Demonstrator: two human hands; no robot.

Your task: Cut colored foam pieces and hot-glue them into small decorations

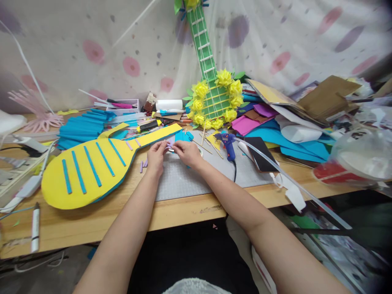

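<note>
My left hand (156,157) and my right hand (187,153) meet over the grey cutting mat (183,183), fingertips pinched around a small purple paper strip (169,145). Beside them on the left lies a yellow paper lute (88,175) with a blue edge, several blue bars on its body and two purple strips across its neck. A few short purple pieces (143,165) rest on the table near my left hand. Partly covered by my right hand is a roll of tape (201,152). Blue paper scraps (183,146) sit just behind my fingers.
A blue glue gun (228,146) with a long clear glue stick (294,183) points across a black phone (260,153). Behind stands a green paper instrument with yellow flowers (214,98). Coloured paper (288,139) piles up at right. A marker (35,228) lies at left.
</note>
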